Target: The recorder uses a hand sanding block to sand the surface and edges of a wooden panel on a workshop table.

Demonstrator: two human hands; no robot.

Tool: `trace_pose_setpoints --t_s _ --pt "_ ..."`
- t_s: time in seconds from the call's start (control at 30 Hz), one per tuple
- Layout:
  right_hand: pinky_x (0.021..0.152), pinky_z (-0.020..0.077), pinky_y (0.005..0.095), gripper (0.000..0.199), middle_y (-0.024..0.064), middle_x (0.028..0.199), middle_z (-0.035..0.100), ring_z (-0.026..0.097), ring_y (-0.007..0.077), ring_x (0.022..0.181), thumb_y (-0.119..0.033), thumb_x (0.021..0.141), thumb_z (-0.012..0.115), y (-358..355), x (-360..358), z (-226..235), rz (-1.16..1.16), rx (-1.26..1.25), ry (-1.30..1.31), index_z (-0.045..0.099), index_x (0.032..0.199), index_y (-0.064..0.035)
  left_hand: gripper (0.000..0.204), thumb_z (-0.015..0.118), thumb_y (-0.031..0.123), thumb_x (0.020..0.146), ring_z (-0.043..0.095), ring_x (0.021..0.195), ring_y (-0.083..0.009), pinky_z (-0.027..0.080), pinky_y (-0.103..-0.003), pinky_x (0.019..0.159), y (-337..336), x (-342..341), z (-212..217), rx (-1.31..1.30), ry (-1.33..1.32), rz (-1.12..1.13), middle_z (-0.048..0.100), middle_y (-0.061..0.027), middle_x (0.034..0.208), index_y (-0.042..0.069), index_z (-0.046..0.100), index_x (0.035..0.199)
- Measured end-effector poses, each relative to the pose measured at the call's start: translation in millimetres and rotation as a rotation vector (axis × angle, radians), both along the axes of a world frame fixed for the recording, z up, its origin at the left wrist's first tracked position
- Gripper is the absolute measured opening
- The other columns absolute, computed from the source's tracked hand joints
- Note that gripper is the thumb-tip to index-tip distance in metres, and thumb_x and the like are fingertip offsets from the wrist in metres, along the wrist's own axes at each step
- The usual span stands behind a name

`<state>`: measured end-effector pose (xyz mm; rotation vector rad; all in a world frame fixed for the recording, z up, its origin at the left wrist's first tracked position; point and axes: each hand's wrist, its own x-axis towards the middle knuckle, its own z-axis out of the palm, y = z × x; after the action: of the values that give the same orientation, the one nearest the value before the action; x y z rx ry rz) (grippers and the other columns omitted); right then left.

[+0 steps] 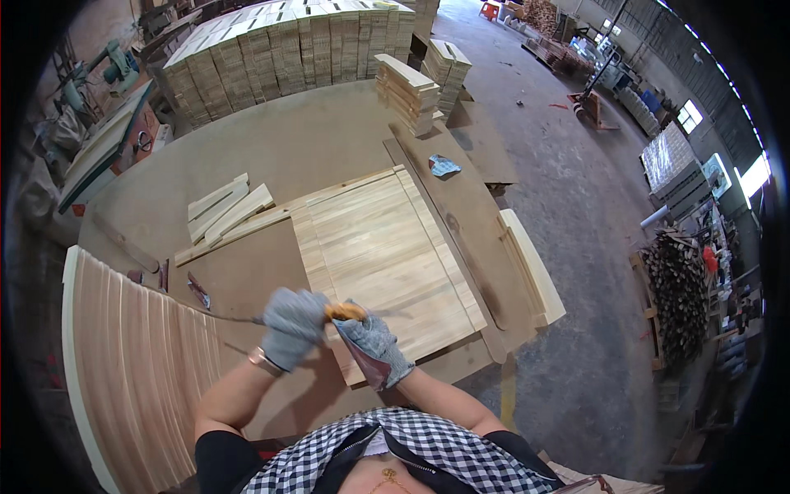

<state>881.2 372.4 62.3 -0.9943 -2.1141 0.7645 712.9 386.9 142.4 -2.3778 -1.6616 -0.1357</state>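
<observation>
My left hand, in a grey knitted glove, is closed around an orange-yellow handled tool; motion blur hides its exact kind. A thin dark length runs out on the left of that hand, and I cannot tell whether it is a cord or part of the tool. Close beside it, my right hand, also gloved, grips a folded sheet of reddish-brown sandpaper with a bluish edge. Both hands are above the near edge of a pale wooden panel, which lies flat on the brown worktable.
Tall stacked boards stand at the near left. Loose wood strips lie left of the panel, and a blue scrap beyond it. Big wood stacks line the far side. One pale board rests at the right edge.
</observation>
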Motion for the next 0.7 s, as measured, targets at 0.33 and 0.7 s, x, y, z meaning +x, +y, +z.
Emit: trace_pose_setpoints --t_s 0.33,0.7 --pt "0.071 0.0485 0.0317 0.030 0.0128 0.099 0.062 0.061 0.0253 0.080 -0.017 0.090 0.053 -52.9 2.6 7.7 -0.035 -0.426 0.292 0.053 0.117 -0.0039 0.048 0.072 0.031 0.071 0.057 0.092 -0.0275 0.046 -0.034 0.078 -38.1 -23.7 -0.9 -0.705 -0.769 -0.355 0.058 -0.0144 0.102 0.004 0.056 0.107" --pt "0.074 0.0479 0.0343 0.038 0.0163 0.101 0.059 0.059 0.0274 0.091 -0.030 0.090 0.051 -61.7 -26.2 17.7 -0.223 -0.650 0.309 0.049 0.115 -0.0016 0.047 0.077 0.011 0.065 0.058 0.091 -0.0143 0.044 -0.026 0.085 -52.6 -50.8 -25.4 -1.508 -1.247 0.202 0.064 -0.0048 0.095 0.004 0.061 0.108"
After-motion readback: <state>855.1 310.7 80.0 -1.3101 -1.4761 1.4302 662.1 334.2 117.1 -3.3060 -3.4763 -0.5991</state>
